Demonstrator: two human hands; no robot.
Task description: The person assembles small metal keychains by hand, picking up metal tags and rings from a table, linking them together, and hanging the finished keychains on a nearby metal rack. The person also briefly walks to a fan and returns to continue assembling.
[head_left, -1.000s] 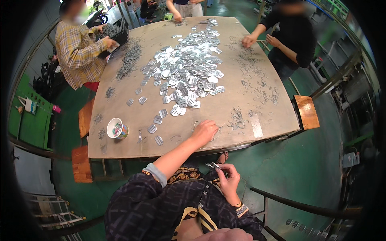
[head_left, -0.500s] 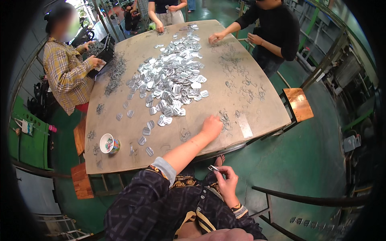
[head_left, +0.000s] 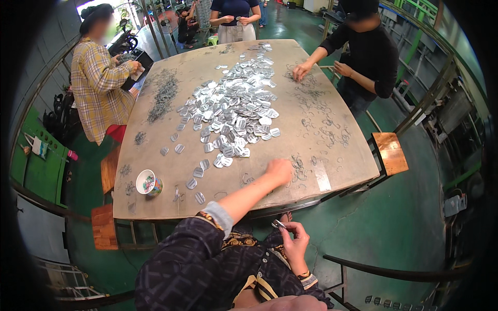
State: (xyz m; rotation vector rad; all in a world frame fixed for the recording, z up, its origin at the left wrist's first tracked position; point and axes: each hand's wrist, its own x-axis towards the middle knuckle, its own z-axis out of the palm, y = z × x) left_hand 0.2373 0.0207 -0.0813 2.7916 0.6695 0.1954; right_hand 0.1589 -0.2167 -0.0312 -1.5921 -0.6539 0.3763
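left hand (head_left: 280, 172), grip hidden, is apparently picking wires (head_left: 298, 171) on the table (head_left: 353, 168), likely needing pinching; right hand (head_left: 295, 241) is pinching a metal piece (head_left: 279, 224) before the table.

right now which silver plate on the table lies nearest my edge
The loose plate left of your left forearm; every other one lies farther in.

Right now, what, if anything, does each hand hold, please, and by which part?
The right hand pinches a small metal piece by one end; whether the left hand, at the wire pieces, holds anything cannot be told.
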